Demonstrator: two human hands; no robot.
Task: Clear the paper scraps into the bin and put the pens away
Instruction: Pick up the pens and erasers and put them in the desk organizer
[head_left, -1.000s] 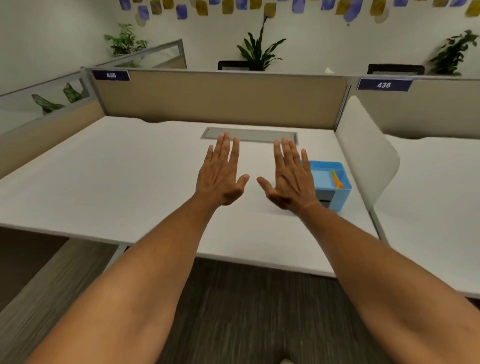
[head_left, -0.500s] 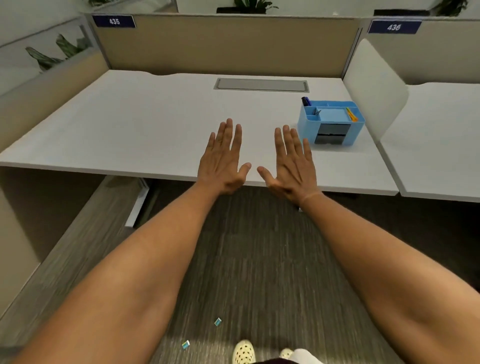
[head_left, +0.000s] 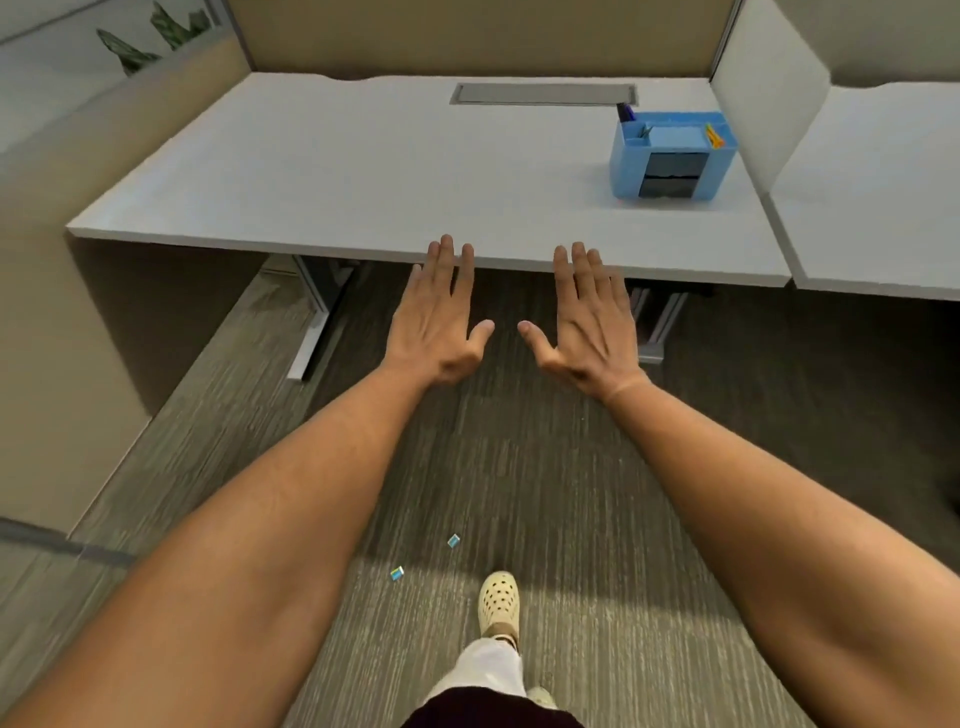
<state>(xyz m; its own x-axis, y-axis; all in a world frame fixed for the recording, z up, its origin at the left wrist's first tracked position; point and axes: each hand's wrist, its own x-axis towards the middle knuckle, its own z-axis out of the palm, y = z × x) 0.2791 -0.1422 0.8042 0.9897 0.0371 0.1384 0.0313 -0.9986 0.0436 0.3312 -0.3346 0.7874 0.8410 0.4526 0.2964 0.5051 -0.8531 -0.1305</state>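
Note:
My left hand and my right hand are stretched out side by side, palms down, fingers straight, holding nothing, in front of the near edge of the white desk. A blue desk organiser stands at the desk's right side with a dark pen in its back left corner and orange and yellow pens in its right compartment. Two small blue paper scraps lie on the carpet, one scrap ahead of my foot and another scrap to its left. No bin shows.
A grey cable hatch is set in the desk's back. Beige partitions enclose the desk; a white divider separates the neighbouring desk. Metal desk legs stand underneath. My cream clog is on the carpet.
The view has tilted down and pulled back from the desk. Both hands, still flat and empty, now hover before the desk's edge over the carpet; the scraps and my foot came into view.

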